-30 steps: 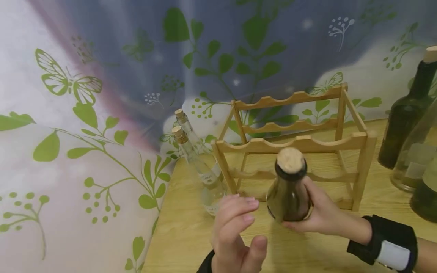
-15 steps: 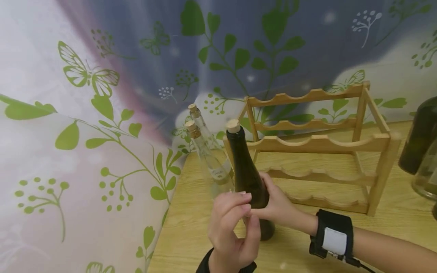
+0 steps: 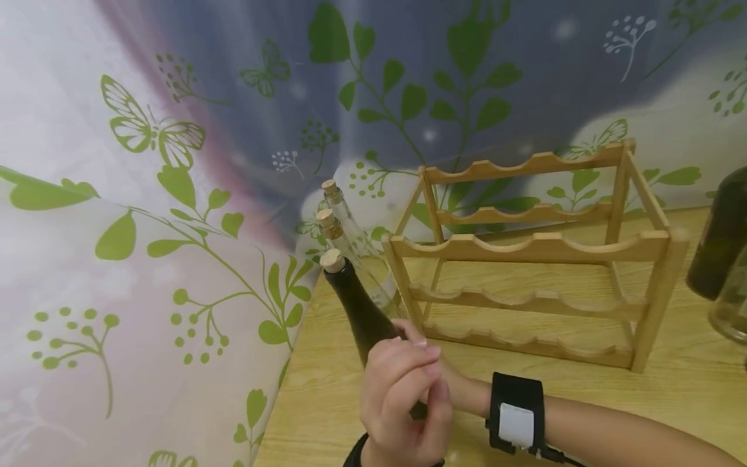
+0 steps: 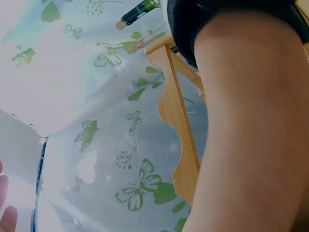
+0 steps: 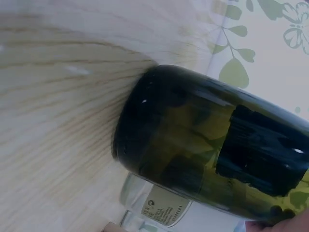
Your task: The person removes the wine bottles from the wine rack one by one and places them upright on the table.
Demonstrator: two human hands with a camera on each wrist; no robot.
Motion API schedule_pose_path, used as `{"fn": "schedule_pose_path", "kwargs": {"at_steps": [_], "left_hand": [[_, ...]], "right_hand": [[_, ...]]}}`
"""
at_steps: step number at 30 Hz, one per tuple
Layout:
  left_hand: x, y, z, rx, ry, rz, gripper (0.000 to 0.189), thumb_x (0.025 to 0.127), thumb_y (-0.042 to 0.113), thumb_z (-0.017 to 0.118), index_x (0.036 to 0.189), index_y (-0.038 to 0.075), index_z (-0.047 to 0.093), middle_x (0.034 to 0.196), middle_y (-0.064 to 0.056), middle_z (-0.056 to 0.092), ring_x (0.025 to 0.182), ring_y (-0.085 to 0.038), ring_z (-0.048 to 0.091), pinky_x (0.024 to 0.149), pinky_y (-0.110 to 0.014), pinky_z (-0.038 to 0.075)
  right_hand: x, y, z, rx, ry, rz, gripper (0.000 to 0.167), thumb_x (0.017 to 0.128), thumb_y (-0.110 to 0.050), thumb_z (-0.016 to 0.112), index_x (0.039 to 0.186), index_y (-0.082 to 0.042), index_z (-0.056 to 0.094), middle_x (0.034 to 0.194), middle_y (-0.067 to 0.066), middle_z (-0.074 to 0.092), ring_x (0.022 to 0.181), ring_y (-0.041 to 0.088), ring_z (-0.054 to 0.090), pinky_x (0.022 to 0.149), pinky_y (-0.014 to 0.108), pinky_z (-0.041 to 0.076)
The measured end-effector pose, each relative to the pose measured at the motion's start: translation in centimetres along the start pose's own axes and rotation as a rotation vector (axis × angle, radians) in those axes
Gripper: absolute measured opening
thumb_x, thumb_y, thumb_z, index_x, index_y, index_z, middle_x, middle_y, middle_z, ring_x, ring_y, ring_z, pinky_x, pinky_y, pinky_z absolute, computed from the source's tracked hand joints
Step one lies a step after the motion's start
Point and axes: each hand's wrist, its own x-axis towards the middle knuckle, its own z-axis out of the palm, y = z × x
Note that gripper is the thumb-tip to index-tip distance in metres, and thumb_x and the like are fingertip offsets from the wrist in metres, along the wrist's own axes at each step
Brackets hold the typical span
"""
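Note:
In the head view a dark green wine bottle with a cork leans slightly left over the table's left side. My right hand grips its body, partly hidden behind my left hand. The right wrist view shows the bottle's base at the wooden tabletop, with a dark label higher up. My left hand hovers in front with loosely bent fingers and nothing visible in them. Right behind the dark bottle stand two clear corked bottles. Fingertips peek in at the left wrist view's edge, beside the right forearm.
A wooden wine rack with scalloped rails stands right of the bottles, its slots bare. More bottles, one dark, stand at the far right. A leaf-printed curtain hangs behind and left of the table.
My right hand has carried the dark bottle leftward from before the rack to beside the clear bottles. The left hand's fingers have bent a little more. The head view has shifted right.

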Motion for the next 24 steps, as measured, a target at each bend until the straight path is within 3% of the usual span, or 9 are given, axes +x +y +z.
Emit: {"fn": "schedule_pose_path", "kwargs": {"at_steps": [4, 5, 10, 13, 20, 24], "left_hand": [[-0.1, 0.0, 0.1, -0.017, -0.007, -0.006, 0.013, 0.081, 0.003, 0.048, 0.071, -0.004, 0.049, 0.071, -0.017, 0.057, 0.066, -0.024, 0.055, 0.061, -0.029, 0.046], [-0.2, 0.0, 0.1, -0.018, -0.012, -0.013, 0.013, 0.081, 0.003, 0.048, 0.071, -0.004, 0.050, 0.071, -0.017, 0.057, 0.066, -0.025, 0.056, 0.062, -0.029, 0.046], [-0.3, 0.1, 0.2, -0.022, -0.021, -0.023, 0.012, 0.081, 0.002, 0.048, 0.071, -0.004, 0.050, 0.071, -0.016, 0.058, 0.066, -0.025, 0.056, 0.063, -0.030, 0.047], [-0.3, 0.1, 0.4, -0.025, -0.013, -0.013, 0.012, 0.080, 0.002, 0.048, 0.070, -0.004, 0.050, 0.070, -0.016, 0.058, 0.065, -0.025, 0.056, 0.063, -0.029, 0.047], [-0.3, 0.1, 0.7, -0.026, -0.002, 0.001, 0.012, 0.080, 0.002, 0.048, 0.070, -0.004, 0.051, 0.069, -0.016, 0.058, 0.064, -0.024, 0.056, 0.061, -0.028, 0.047], [-0.3, 0.1, 0.8, -0.032, -0.017, -0.012, 0.012, 0.081, 0.002, 0.048, 0.071, -0.004, 0.051, 0.070, -0.016, 0.058, 0.065, -0.024, 0.056, 0.062, -0.028, 0.046]], "right_hand": [[1.3, -3.0, -0.7, 0.011, -0.053, 0.031, 0.039, 0.083, 0.005, 0.045, 0.114, 0.020, 0.028, 0.091, 0.018, 0.051, 0.083, 0.011, 0.050, 0.076, 0.022, 0.042], [1.6, -3.9, -1.0, 0.026, -0.067, 0.055, 0.039, 0.086, 0.000, 0.044, 0.115, 0.020, 0.027, 0.092, 0.020, 0.050, 0.084, 0.011, 0.050, 0.077, 0.022, 0.042], [1.9, -4.1, -1.4, 0.050, -0.105, 0.120, 0.042, 0.089, -0.007, 0.043, 0.118, 0.017, 0.025, 0.103, 0.023, 0.047, 0.092, 0.013, 0.048, 0.082, 0.023, 0.039], [1.2, -2.1, -0.6, 0.065, -0.086, 0.079, 0.043, 0.091, -0.008, 0.040, 0.126, 0.011, 0.023, 0.106, 0.016, 0.047, 0.091, 0.007, 0.047, 0.083, 0.020, 0.038], [-1.5, 6.2, 2.8, -0.086, -0.012, -0.007, 0.050, 0.092, -0.010, 0.041, 0.137, -0.007, 0.020, 0.111, -0.005, 0.045, 0.088, -0.004, 0.045, 0.088, 0.013, 0.034], [-2.2, 8.1, 3.2, -0.137, 0.024, -0.044, 0.044, 0.094, -0.011, 0.038, 0.136, -0.015, 0.024, 0.116, -0.010, 0.043, 0.091, -0.007, 0.043, 0.090, 0.010, 0.032]]}}
